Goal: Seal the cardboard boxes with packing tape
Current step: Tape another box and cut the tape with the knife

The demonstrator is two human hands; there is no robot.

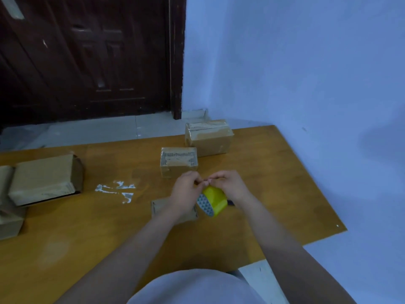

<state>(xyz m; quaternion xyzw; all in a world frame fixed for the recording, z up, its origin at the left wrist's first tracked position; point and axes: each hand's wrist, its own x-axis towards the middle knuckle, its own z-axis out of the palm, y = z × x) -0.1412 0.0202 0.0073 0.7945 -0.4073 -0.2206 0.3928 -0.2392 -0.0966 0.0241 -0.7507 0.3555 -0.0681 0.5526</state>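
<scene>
A yellow roll of packing tape [213, 200] hangs tilted just below my two hands, above the wooden table [274, 183]. My left hand [186, 191] and my right hand [230, 185] meet fingertip to fingertip over the roll, pinching at its top edge. A small flat cardboard box [160, 206] lies on the table under my left wrist, mostly hidden. Behind my hands stand two taped boxes, a small one [178, 161] and a larger one [209, 137].
Several cardboard boxes [43, 179] are piled at the table's left edge. White tape scraps [118, 189] stick to the tabletop left of my hands. A small dark object [230, 202] lies beside my right wrist. A blue wall runs along the right, a dark door stands behind.
</scene>
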